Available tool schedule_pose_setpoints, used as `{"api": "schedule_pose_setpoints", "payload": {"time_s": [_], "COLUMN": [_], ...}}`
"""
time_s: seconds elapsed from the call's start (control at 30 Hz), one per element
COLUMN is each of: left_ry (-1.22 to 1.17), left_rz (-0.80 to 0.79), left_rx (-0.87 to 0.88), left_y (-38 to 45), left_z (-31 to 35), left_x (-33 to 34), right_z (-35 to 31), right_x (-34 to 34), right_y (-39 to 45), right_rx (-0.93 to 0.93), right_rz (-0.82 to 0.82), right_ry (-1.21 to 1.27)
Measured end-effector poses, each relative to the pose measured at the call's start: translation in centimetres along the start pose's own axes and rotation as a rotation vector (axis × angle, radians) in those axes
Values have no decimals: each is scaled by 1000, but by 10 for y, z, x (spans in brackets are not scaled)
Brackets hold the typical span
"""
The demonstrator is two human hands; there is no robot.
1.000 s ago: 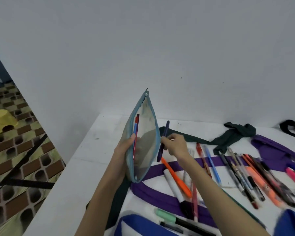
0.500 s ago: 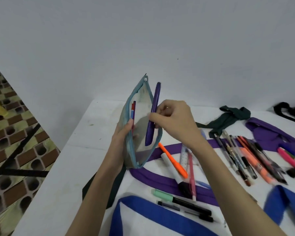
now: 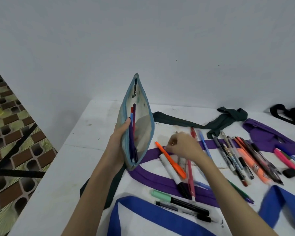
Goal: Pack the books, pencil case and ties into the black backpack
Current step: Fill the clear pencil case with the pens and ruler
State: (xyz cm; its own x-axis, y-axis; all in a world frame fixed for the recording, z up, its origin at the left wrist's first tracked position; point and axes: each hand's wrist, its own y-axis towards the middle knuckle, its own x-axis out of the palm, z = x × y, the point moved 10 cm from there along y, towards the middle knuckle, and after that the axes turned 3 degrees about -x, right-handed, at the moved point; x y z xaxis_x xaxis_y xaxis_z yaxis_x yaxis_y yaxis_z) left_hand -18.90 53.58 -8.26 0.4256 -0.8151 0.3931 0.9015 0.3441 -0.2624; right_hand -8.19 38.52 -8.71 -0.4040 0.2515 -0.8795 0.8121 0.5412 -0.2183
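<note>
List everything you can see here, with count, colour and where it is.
pencil case: one, light blue and clear, held upright, open, pens inside
loose pens and markers: many, mixed colours, on table
orange pen: one, under the right hand
ties: purple, dark green, blue, on table
black strap: far right edge
table: one, white
left hand: grips pencil case
right hand: reaches to orange pen
</note>
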Motion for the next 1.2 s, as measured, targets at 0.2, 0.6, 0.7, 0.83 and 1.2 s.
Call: {"api": "schedule_pose_setpoints", "payload": {"time_s": [0.2,0.6,0.7,0.83,1.2], "left_ry": [26,32,-23,-6,4], "left_rz": [-76,-44,-56,-55,-43], "left_rx": [31,-61,-146,-110,-42], "left_y": [0,-1,2,2,3], "left_z": [3,-28,-40,-38,-33], "left_x": [5,20,17,21,27], "right_z": [7,10,-5,-48,-69], "right_x": [24,-93,-134,-135,-99], "right_y": [3,-31,-66,-83,-63], "right_rx": [9,-30,-195,-383,-372], "right_rz": [-80,635,870,783,637], "right_ry": [45,760,1042,1072,608]}}
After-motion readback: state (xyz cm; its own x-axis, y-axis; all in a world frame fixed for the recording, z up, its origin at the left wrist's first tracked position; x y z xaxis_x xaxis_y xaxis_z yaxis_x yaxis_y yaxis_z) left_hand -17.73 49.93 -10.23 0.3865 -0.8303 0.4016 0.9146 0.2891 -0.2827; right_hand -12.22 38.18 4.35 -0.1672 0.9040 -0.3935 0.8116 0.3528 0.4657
